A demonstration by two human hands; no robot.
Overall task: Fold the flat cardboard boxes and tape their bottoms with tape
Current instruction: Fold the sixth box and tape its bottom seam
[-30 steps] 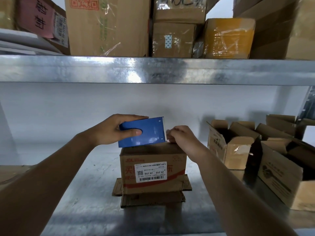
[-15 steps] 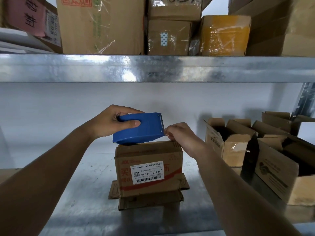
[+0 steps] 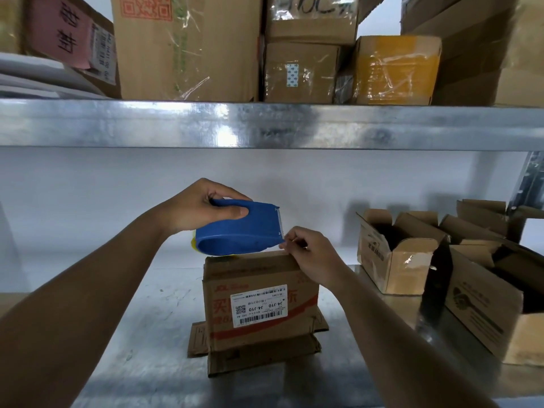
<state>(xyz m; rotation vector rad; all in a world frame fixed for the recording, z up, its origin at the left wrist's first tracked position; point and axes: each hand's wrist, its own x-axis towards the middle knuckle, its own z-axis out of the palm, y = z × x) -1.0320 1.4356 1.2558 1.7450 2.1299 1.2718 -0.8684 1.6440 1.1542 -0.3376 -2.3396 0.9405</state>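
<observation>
On the metal shelf (image 3: 147, 334) stands a cardboard box (image 3: 259, 301), upside down, its flaps splayed beneath — a white barcode label (image 3: 260, 304) faces the camera. Just above it the left hand (image 3: 203, 206) grips a blue tape dispenser (image 3: 241, 231); the right hand (image 3: 309, 254) pinches at the dispenser's toothed end. Open boxes (image 3: 397, 254) sit to the right.

upper shelf (image 3: 265, 125) | taped parcels (image 3: 394, 69) | pink label (image 3: 63, 33)

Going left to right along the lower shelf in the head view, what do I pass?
left hand → tape dispenser → right hand → open boxes
</observation>
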